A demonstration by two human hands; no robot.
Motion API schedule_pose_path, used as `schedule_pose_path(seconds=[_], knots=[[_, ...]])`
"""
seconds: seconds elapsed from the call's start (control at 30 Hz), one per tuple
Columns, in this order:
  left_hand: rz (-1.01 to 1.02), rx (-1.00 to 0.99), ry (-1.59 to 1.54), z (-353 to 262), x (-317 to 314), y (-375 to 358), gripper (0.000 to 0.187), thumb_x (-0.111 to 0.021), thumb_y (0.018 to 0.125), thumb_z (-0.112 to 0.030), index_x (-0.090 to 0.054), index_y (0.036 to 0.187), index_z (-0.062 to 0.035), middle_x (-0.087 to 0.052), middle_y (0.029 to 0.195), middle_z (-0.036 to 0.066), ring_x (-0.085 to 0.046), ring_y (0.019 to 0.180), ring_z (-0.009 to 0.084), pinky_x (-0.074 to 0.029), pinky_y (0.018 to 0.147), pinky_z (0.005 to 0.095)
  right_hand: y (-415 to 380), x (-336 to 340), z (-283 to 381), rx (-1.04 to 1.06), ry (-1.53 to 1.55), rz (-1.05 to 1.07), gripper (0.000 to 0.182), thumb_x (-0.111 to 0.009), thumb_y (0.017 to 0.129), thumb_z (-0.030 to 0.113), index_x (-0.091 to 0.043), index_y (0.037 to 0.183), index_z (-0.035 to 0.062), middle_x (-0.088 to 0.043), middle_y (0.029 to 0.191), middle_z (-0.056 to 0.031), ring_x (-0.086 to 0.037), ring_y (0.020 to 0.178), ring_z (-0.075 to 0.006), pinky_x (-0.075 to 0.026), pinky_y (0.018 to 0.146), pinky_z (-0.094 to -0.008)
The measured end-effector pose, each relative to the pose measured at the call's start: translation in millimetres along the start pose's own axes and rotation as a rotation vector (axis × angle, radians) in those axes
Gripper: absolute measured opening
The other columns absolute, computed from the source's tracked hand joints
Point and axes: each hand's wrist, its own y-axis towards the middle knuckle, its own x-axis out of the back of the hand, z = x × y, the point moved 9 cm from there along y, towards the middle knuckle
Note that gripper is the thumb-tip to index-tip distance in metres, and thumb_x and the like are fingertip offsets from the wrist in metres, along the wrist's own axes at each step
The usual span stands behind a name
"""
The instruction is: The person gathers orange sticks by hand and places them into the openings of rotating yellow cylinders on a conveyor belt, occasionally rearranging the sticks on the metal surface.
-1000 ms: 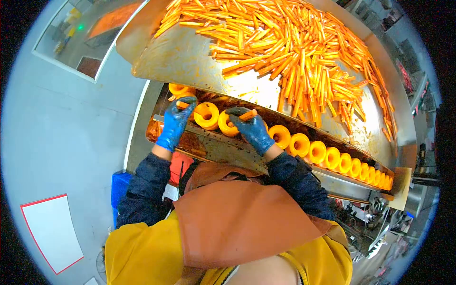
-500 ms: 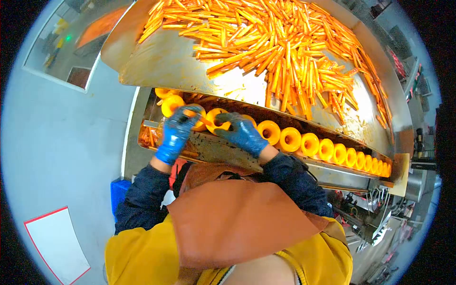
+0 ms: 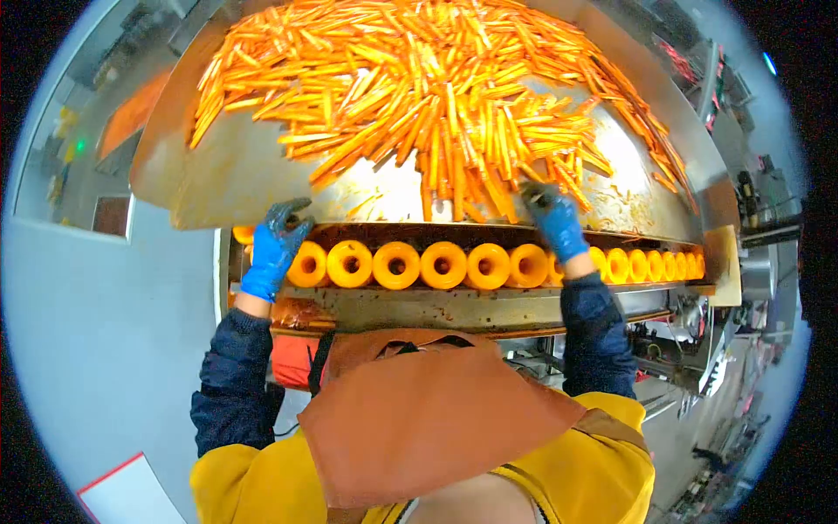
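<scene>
My left hand, in a blue glove with dark, smeared fingertips, is over the left end of a row of yellow funnel-mouthed cups. Its thumb and fingers are apart, and no object shows between them. My right hand, gloved the same way, reaches over the front edge of a metal tray. Its fingers curl beside the heaped orange food sticks; whether a stick is in them cannot be made out. My right wrist and forearm hide some cups farther along the row.
A metal ledge runs along the near side of the cups. Orange pieces in clear wrap lie at its left end. A red item is below. At the tray's right end stands a pale board.
Both hands have left the cups at the left, where an orange stick was between the left fingers. The right hand has moved right and up to the tray's sticks; the left has opened.
</scene>
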Motion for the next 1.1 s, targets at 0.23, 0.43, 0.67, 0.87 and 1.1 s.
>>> schedule_pose_path(seconds=[0.23,0.43,0.67,0.87,1.1], knots=[[0.175,0.072,0.334,6,-97,152,0.065,-0.064,0.074,-0.05,-0.051,0.121,-0.0065,-0.054,0.116,0.023,-0.053,0.108,0.0337,-0.043,0.091,0.0398,50,19,-116,-0.041,-0.523,0.028,0.042,-0.067,0.072,0.025,-0.056,0.108,0.0072,-0.059,0.099,-0.0203,-0.058,0.088,-0.0368,-0.048,0.076,-0.0434],[0.275,0.116,0.597,-84,-220,150,0.096,-0.057,0.065,-0.07,-0.029,0.138,-0.0139,-0.028,0.138,0.026,-0.03,0.124,0.0474,-0.026,0.103,0.0514,57,31,-73,0.03,-0.309,0.05,0.028,-0.062,0.075,0.021,-0.06,0.1,0.01,-0.061,0.094,-0.0186,-0.058,0.086,-0.0378,-0.048,0.074,-0.0461],[0.453,-0.063,0.553,-98,-213,162,0.068,-0.064,0.07,-0.041,-0.04,0.131,-0.0238,-0.044,0.127,0.019,-0.05,0.103,0.0405,-0.045,0.085,0.0482,129,15,-51,0.305,-0.594,0.041,0.052,-0.06,0.072,0.014,-0.049,0.123,0.0135,-0.048,0.126,-0.0168,-0.045,0.118,-0.0328,-0.037,0.098,-0.0421],[0.298,-0.263,0.533,-74,-147,139,0.074,-0.069,0.072,-0.028,-0.033,0.136,-0.0158,-0.047,0.123,0.022,-0.05,0.107,0.0396,-0.041,0.092,0.0442,147,-3,-62,0.139,-0.566,0.262,0.041,-0.057,0.075,0.014,-0.056,0.116,0.0128,-0.057,0.114,-0.0159,-0.054,0.106,-0.0337,-0.044,0.09,-0.0419],[0.052,-0.296,0.448,-17,-67,81,0.068,-0.067,0.075,-0.036,-0.04,0.131,-0.0089,-0.051,0.12,0.019,-0.048,0.11,0.0345,-0.038,0.096,0.0419,118,50,-85,0.069,-0.116,-0.13,0.044,-0.068,0.074,0.029,-0.058,0.109,0.0038,-0.059,0.108,-0.0189,-0.053,0.106,-0.0324,-0.043,0.09,-0.0388]])
